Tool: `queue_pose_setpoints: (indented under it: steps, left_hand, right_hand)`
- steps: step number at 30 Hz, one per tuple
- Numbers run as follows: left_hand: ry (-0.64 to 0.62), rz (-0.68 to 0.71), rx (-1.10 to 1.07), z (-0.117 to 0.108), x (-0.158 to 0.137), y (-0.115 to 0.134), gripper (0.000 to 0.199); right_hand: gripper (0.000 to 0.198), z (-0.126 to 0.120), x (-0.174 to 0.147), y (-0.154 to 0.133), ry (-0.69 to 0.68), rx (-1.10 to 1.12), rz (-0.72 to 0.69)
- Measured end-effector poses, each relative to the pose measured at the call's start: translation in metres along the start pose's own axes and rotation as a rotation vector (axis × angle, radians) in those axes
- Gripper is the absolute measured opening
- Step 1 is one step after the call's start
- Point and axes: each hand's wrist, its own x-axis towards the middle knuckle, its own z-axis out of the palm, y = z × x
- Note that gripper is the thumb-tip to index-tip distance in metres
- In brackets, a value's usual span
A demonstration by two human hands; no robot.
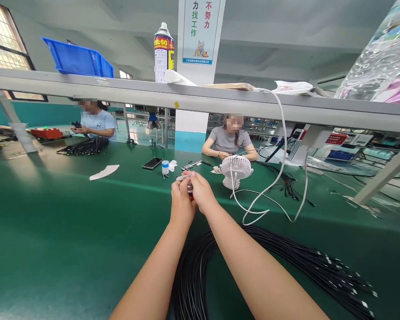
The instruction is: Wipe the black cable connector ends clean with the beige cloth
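Observation:
My left hand [180,204] and my right hand [203,193] meet over the green table, fingers closed around a small round object [190,188] with silver and red parts. Its kind is mostly hidden by the fingers. Something flat and whitish [182,177] shows at the fingertips, on top of that object. Beneath my forearms a thick bundle of black cables [195,271] curves across the table, its connector ends fanned out to the right. Just beyond my hands lie a small white jar with a blue band [165,167], crumpled white tissue [173,165] and a metal tool like a caliper [191,166].
A white fan [236,169] with a looping white cord [253,209] stands ahead to the right. A phone [152,163] and a white strip [104,172] lie left. Overhead, a shelf [136,91] carries a spray can [164,53] and blue bin [78,58]. Two people sit opposite.

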Motion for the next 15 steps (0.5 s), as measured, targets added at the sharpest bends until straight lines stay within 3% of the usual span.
queue_pose_setpoints:
  steps: [7,15]
  left_hand:
    - [0.030,0.057,0.022,0.006,-0.004,-0.013,0.081]
    - [-0.038,-0.095,0.156,0.007,-0.019,-0.031,0.095]
  right_hand:
    - [0.034,-0.007,0.010,-0.019,0.043,0.139,0.133]
    - [0.043,-0.020,0.014,-0.033,0.057,0.327,0.250]
